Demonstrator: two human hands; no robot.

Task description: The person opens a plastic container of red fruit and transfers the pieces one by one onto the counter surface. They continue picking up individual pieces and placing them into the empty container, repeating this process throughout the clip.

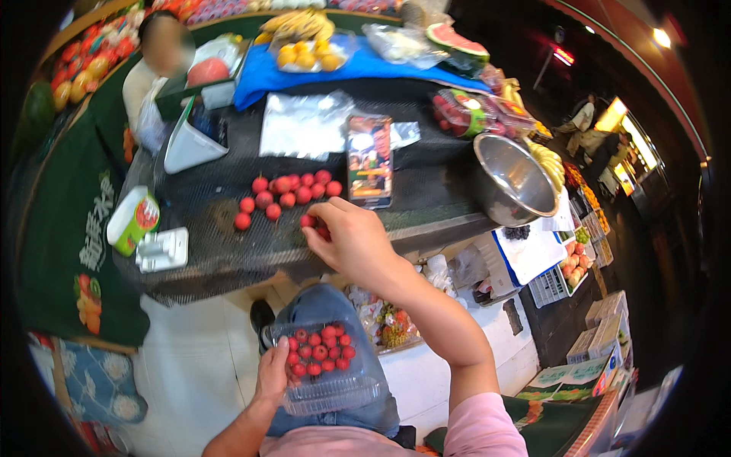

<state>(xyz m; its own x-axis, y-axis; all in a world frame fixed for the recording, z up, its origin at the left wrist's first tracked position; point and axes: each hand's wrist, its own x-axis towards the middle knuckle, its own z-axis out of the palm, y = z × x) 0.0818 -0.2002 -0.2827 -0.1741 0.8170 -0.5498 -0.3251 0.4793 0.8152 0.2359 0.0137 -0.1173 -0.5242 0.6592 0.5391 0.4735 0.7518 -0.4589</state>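
On my lap rests a clear plastic clamshell box [334, 394] with a layer of small red hawthorn-like fruits [320, 349] inside. My left hand [274, 368] holds its left side, thumb over the rim. Over the near edge of the dark table, my right hand [340, 234] has its fingers closed around a red fruit [308, 220]; at least one more red fruit shows under the fingers. Just beyond lies a loose group of the same fruits [287, 199] on the black mesh mat [211, 234]. To their right lies a smartphone [370, 163] with a lit screen.
A steel bowl [514, 180] stands at the table's right. Clear plastic bags [302, 125], a white scoop-like container [194, 145], a green-and-white tub [134, 220] and a white device [163, 249] lie about. Packed fruit [462, 113] is at the back right. A person [154, 63] is at the back left.
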